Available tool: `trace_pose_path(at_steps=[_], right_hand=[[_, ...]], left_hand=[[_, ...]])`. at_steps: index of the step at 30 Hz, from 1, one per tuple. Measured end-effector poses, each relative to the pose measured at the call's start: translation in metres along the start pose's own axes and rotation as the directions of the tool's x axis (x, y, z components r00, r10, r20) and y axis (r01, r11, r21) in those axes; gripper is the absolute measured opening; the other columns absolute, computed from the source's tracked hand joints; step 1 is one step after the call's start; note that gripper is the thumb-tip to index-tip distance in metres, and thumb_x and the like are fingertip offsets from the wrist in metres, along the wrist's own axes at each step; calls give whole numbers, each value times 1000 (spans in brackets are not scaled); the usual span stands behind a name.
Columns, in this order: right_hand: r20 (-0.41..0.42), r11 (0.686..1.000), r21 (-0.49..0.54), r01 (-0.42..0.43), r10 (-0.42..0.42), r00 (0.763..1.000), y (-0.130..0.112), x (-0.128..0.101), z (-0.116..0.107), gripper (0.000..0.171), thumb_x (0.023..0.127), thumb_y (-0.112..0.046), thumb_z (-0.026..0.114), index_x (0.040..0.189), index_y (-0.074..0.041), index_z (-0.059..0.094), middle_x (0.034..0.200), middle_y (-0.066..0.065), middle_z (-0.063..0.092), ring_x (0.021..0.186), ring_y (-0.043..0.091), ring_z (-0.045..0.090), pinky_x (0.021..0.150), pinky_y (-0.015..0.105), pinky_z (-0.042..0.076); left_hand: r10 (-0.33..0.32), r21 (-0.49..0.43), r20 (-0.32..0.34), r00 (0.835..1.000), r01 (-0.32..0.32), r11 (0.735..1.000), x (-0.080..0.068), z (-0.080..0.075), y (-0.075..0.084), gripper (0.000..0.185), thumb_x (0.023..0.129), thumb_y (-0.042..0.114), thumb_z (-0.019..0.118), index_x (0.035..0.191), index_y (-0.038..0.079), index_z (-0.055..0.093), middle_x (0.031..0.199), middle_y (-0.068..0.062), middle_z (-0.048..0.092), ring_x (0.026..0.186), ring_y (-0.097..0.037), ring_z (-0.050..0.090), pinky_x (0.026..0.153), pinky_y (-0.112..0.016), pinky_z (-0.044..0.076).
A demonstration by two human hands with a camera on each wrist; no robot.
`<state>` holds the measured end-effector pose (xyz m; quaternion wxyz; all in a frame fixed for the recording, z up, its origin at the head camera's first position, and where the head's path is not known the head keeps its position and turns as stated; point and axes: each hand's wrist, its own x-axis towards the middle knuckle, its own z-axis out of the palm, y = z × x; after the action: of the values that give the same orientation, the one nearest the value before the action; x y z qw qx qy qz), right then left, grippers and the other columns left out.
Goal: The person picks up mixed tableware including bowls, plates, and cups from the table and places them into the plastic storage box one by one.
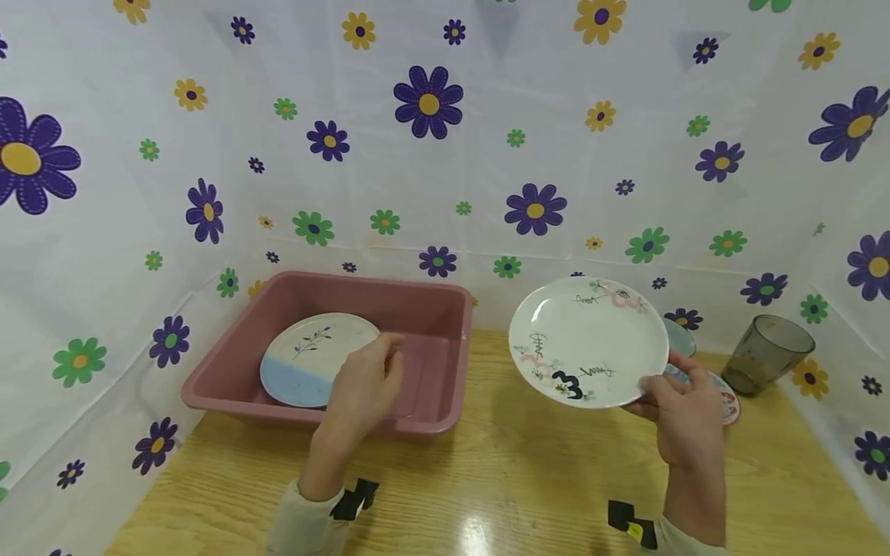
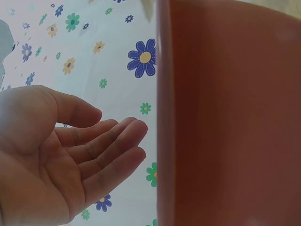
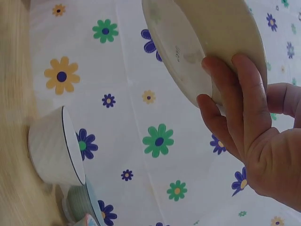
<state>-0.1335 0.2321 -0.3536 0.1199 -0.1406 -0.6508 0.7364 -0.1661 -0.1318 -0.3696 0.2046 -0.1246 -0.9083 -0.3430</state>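
Observation:
My right hand (image 1: 688,421) grips the edge of a white plate (image 1: 587,340) with pink flowers and dark script, held up tilted above the table. From below, the right wrist view shows the fingers under the plate's base (image 3: 190,56) and the thumb at its rim. My left hand (image 1: 365,382) hovers over the pink plastic basin (image 1: 462,386), its fingers loosely bent and nothing in them; its bare palm (image 2: 51,165) faces the left wrist camera. Inside the basin lies a plate (image 1: 299,380), cream and light blue with a leafy sprig, partly covered by that hand.
A smoky drinking glass (image 1: 768,355) stands at the right of the wooden table (image 1: 514,479). Partly behind the held plate are a pale blue-green bowl (image 1: 683,337) and a red-patterned dish (image 1: 732,405). The right wrist view also has a white dark-rimmed bowl (image 3: 51,148). Flowered sheeting (image 1: 487,162) encloses the table.

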Motion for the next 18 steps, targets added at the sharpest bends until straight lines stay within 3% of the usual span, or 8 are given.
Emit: trace_pose_path(at_steps=[9, 14, 18], right_hand=[[108, 999, -1, 36, -36, 994, 1, -6, 10, 63, 93, 11, 46, 150, 6, 19, 83, -13, 70, 69, 10, 72, 63, 26, 59], [181, 997, 25, 76, -79, 980, 6, -7, 14, 59, 93, 11, 47, 146, 6, 24, 89, -10, 72, 72, 12, 73, 62, 28, 59], [244, 991, 82, 106, -123, 962, 10, -8, 14, 48, 93, 13, 48, 137, -1, 34, 93, -5, 75, 74, 15, 73, 61, 31, 59]], left_hand=[[-8, -47, 34, 999, 10, 999, 2, 10, 4, 26, 97, 5, 56, 122, 1, 62, 92, -11, 70, 71, -18, 59, 64, -36, 52], [-43, -151, 103, 994, 59, 987, 1, 12, 7, 33, 101, 14, 52, 132, 3, 57, 98, -11, 69, 80, -20, 62, 72, -38, 54], [-62, -268, 183, 981, 111, 957, 1, 13, 10, 40, 105, 20, 48, 143, 7, 48, 98, -8, 68, 83, -19, 66, 72, -35, 54]])
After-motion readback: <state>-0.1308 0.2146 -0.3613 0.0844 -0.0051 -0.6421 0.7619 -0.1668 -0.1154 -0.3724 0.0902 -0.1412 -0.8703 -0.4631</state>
